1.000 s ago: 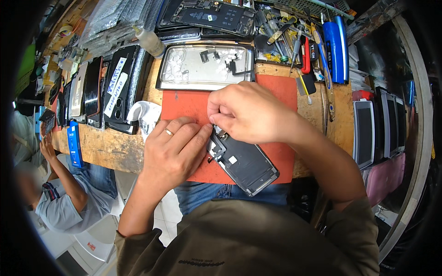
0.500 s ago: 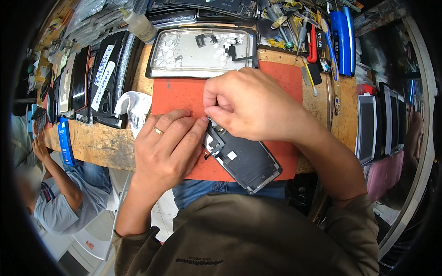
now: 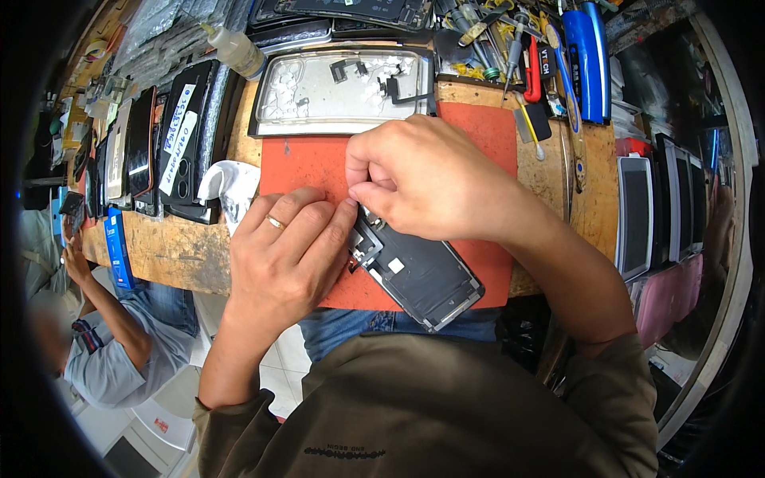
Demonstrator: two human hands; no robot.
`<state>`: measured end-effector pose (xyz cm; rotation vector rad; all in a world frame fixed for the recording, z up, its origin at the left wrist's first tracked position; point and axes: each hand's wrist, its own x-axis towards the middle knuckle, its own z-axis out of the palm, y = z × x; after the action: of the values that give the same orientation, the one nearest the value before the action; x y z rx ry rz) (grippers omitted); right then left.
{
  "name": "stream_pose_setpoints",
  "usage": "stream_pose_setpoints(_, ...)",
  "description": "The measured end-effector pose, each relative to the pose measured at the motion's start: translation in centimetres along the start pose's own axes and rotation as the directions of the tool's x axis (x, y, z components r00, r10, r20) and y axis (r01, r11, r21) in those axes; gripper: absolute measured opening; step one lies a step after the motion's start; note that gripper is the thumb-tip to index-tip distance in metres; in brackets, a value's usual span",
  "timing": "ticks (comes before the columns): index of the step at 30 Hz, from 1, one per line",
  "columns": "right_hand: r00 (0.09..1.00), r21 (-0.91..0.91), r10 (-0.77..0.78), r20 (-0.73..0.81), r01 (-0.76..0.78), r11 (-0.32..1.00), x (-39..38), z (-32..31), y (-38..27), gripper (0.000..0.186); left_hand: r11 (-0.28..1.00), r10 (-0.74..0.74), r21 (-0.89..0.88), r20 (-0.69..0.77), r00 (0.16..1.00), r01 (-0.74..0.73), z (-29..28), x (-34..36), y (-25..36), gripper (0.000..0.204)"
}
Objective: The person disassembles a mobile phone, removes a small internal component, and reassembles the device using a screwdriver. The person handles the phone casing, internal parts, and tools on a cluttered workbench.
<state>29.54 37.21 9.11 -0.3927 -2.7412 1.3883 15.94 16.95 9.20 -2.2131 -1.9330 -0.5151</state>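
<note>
The right hand [image 3: 422, 179] is closed in a pinch above the upper end of the phone panel [image 3: 422, 275]; any piece grasped is hidden. The left hand [image 3: 291, 251] lies along the panel's left edge, its hold unclear. The step appears to be fine fingertip work, calling next for a steady panel. The panel lies aslant on the mat [image 3: 478, 151], its lower corner past the near edge; bare mat lies rightward, the tray [image 3: 319, 129] beyond.

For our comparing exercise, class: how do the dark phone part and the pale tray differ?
The phone part is mostly dark; the tray is pale inside. The phone part lies slanted; the tray lies nearly straight across. The tray holds small pieces; the phone part has a white square. Both look rectangular.
</note>
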Motion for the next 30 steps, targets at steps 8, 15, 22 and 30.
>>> stream_pose_setpoints(8, 1.000, -0.059, 0.001, -0.002, -0.002, 0.998, 0.3, 0.1, -0.3, 0.007, 0.996, -0.068, -0.060, -0.044, 0.997, 0.066, 0.4, -1.1, 0.5, 0.047)
stream_pose_setpoints(15, 0.997, -0.008, 0.008, 0.080, -0.007, 1.000, 0.9, -0.4, 0.0, 0.007, 0.992, -0.112, -0.071, -0.117, 0.987, 0.104, 1.5, -1.8, 0.7, 0.046)
stream_pose_setpoints(22, 0.997, 0.099, -0.014, 0.078, 0.006, 0.995, 0.3, -0.5, 0.7, 0.008, 0.976, -0.188, -0.141, -0.165, 0.968, 0.166, 1.7, -1.4, 0.8, 0.035)
stream_pose_setpoints(30, 0.999, 0.161, 0.023, 0.023, -0.026, 0.987, -1.1, -0.6, 0.4, 0.009, 0.905, -0.416, -0.158, -0.132, 0.900, 0.395, 1.7, 0.3, 2.7, 0.022)
